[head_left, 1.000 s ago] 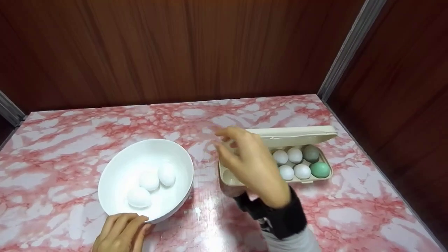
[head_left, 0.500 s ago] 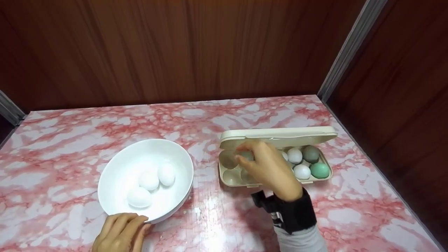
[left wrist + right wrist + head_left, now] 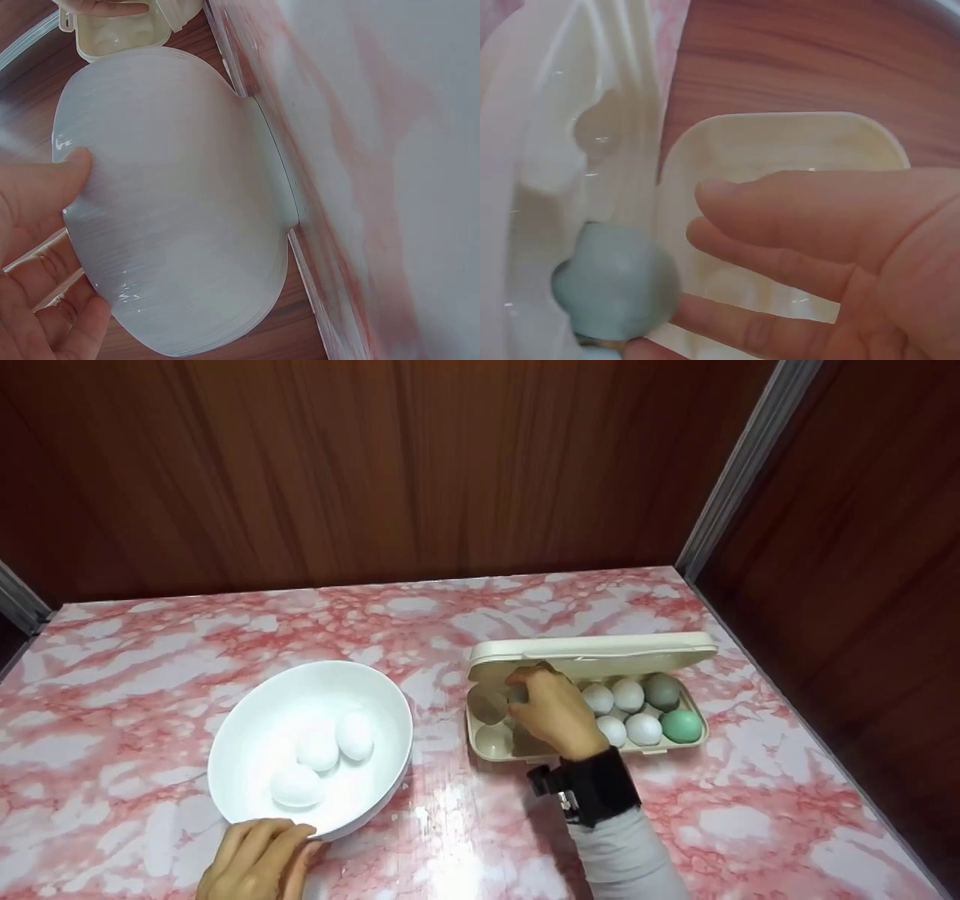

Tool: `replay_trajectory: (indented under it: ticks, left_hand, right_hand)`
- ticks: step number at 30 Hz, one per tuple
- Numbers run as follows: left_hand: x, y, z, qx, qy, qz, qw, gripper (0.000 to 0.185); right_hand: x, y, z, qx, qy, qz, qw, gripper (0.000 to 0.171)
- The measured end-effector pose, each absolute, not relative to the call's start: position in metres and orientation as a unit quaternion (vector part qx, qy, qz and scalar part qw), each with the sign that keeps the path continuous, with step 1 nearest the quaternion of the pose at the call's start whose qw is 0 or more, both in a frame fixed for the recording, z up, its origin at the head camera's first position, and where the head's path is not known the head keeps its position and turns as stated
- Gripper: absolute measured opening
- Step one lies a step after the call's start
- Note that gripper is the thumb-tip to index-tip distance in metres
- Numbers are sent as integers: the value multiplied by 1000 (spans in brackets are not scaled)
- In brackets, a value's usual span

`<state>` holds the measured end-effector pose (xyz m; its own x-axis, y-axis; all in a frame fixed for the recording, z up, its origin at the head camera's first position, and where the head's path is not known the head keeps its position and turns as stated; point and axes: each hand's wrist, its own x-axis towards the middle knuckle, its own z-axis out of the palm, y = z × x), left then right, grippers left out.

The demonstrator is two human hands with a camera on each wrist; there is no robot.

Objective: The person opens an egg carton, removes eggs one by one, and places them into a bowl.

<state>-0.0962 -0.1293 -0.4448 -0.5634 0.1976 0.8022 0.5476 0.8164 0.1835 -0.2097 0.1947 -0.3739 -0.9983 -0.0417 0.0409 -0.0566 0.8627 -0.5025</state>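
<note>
Pale blue-green egg [image 3: 615, 281]: one, at the right hand's [image 3: 553, 712] fingertips, inside the open egg carton [image 3: 487, 742], left end.
Right hand: fingers extended, touching that egg; grip unclear.
Carton eggs: four white, one grey [image 3: 662, 691], one green [image 3: 681, 725].
Bowl [image 3: 247, 720]: one, white, holding three white eggs.
Left hand [image 3: 259, 861]: grips the bowl's near rim.
Writing: none readable.

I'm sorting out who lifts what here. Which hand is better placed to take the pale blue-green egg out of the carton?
The right hand: its fingers are already at the pale blue-green egg in the open carton. The left hand is across the table, holding the white bowl by its near rim.
</note>
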Motion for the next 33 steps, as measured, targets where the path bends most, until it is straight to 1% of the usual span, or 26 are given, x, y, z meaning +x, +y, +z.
replay_trajectory:
  ticks: [8, 13, 15, 21, 24, 27, 33]
  left_hand:
    - [-95, -128, -443, -209, -863, -209, 409, 65]
    - [-93, -128, -442, -203, -867, -207, 405, 66]
    - [-94, -128, -443, -203, -866, -209, 407, 66]
    - [-95, -128, -443, -203, -867, -209, 403, 66]
    - [-95, -128, -442, -207, -868, -204, 402, 66]
    - [-94, -128, -441, -205, -870, -202, 401, 66]
    - [-93, -129, -441, -203, -871, -210, 394, 64]
  right_hand:
    - [-209, 192, -383, 10, -967, 250, 55, 34]
    - [-209, 187, -390, -7, -966, 248, 77, 16]
    - [-210, 187, -393, -10, -964, 248, 93, 13]
    - [-213, 187, -400, 14, -962, 230, 143, 16]
    - [-213, 188, -400, 19, -962, 232, 145, 15]
    - [-213, 189, -398, 15, -962, 242, 124, 17]
    - [-214, 189, -395, 2, -961, 256, 104, 25]
